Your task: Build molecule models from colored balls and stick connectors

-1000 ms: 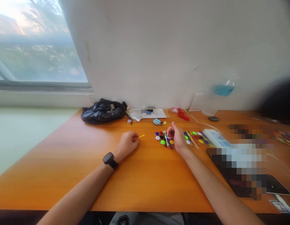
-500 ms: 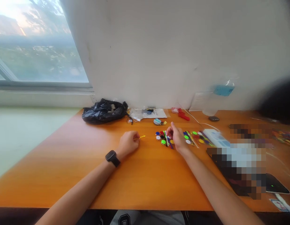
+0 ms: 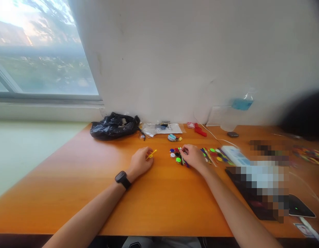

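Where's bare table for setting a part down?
Bare: tabletop between left forearm and right forearm; also left of the left forearm, nearer than the black bag. Narrower: between left hand and coloured discs. Crowded: around right hand, rightward to the white-blue box.

A pale wall is flanked by a daylit window, upper left; below, an orange-brown bench is seen.

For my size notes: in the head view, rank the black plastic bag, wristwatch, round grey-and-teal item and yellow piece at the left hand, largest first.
1. Black plastic bag
2. Wristwatch
3. Round grey-and-teal item and yellow piece, unranked: the left hand may hide part of the latter.
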Available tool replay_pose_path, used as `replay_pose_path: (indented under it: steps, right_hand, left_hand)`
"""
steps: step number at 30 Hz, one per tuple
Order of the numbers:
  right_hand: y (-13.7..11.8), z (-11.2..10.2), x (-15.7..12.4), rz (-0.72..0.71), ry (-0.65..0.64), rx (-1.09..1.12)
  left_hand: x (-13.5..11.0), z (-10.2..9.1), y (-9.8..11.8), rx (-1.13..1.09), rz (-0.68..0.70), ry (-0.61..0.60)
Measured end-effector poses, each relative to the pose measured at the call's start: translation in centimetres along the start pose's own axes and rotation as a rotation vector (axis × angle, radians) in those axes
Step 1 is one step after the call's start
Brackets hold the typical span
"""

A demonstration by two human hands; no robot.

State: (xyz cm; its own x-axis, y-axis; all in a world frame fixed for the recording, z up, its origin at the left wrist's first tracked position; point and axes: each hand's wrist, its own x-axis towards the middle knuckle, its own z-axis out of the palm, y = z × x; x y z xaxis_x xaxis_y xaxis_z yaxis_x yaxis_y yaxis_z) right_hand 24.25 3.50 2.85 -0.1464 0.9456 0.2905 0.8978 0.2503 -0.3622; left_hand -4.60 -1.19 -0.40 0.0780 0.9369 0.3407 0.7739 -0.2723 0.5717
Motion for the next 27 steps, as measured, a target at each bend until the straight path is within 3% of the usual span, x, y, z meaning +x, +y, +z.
replay_pose_path:
  steps: [12, 27]
  right_hand:
    - [-0.2, 0.6, -0.2, 0.001, 0.004, -0.194]
    - [-0.3, 1.1, -0.3, 0.011, -0.006, -0.224]
  left_hand:
    - [0.3, -0.2, 0.1, -0.06, 0.006, 0.047]
    - [0.0, -2.0, 0.6, 0.158, -0.118, 0.053]
